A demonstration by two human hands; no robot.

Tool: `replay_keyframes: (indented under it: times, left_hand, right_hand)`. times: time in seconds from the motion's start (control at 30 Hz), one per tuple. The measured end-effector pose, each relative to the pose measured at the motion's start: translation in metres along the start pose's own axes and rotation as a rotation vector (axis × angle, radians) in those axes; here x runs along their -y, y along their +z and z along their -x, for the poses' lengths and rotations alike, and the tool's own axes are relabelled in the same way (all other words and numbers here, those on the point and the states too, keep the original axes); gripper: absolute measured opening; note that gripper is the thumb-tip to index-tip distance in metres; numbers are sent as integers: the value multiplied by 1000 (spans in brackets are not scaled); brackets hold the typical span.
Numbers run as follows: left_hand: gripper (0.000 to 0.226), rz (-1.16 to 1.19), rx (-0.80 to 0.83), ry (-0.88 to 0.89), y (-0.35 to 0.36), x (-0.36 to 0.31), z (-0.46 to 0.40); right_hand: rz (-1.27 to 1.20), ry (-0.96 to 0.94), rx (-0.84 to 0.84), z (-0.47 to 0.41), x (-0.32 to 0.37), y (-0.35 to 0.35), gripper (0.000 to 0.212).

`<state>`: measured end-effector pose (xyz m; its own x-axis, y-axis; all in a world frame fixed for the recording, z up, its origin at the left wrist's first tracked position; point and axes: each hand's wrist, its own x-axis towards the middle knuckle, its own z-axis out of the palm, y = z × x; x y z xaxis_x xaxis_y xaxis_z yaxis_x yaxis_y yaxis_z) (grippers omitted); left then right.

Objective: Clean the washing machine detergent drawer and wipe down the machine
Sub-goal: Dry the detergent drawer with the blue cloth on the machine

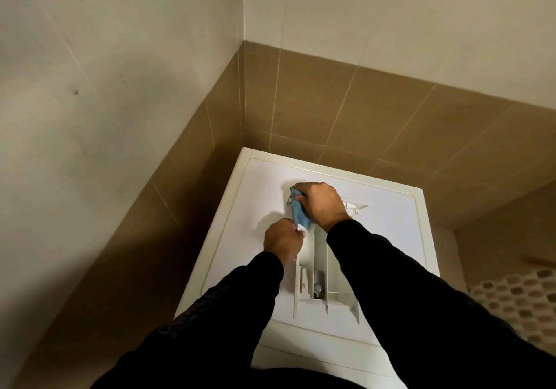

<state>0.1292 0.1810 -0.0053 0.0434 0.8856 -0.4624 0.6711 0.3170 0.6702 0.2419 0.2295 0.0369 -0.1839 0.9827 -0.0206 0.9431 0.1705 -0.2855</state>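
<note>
At frame centre, the right hand (320,205) clutches a soft cloth (301,212); the left hand (282,242) pinches the light, rigid drawer (320,271) rim, likely its best hold.

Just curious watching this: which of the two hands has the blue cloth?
The right hand, the one farther up the detergent drawer, grips the blue cloth. The left hand only pinches the drawer's near-left edge.

I see a soft blue cloth (301,212), a smooth off-white plastic detergent drawer (323,283), a satin-white machine top (240,238), and matt tan tiles (391,117).
</note>
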Motion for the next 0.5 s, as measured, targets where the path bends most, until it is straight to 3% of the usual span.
replay_keyframes:
  times: [0.13, 0.5]
  left_hand:
    - [22, -8, -11, -9, 4, 1, -1]
    - [25, -21, -4, -31, 4, 0, 0]
  right_hand:
    - [-15, -9, -6, 1, -7, -1, 24]
    - [-20, 37, -24, 11, -26, -5, 26]
